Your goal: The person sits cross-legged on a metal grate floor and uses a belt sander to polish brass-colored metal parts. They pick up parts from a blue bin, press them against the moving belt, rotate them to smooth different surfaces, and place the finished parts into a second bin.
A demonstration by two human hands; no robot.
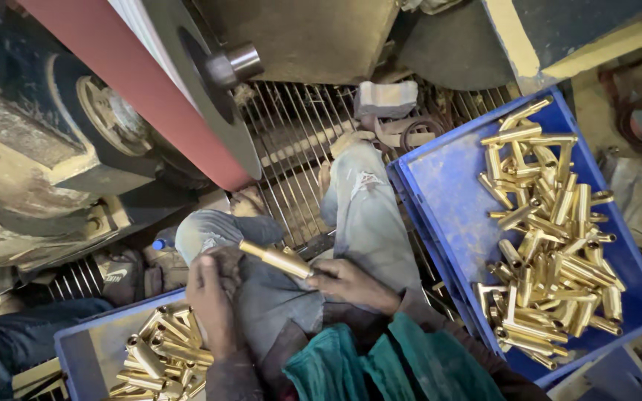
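Observation:
Both hands hold one brass tube (276,259) across my lap. My left hand (213,297) grips its left end, and my right hand (351,284) grips its right end. The tube lies tilted, its left end a little higher. Under my left hand a blue crate (76,347) holds several brass tubes (161,356). To the right a larger blue crate (447,200) carries a heap of the same brass tubes (551,245).
A red sanding belt (143,89) runs over a wheel with a steel shaft (233,64) at upper left. A metal grate (291,141) lies below my knees, with a grey block (386,98) on it. Another person's shoe (117,276) shows at left.

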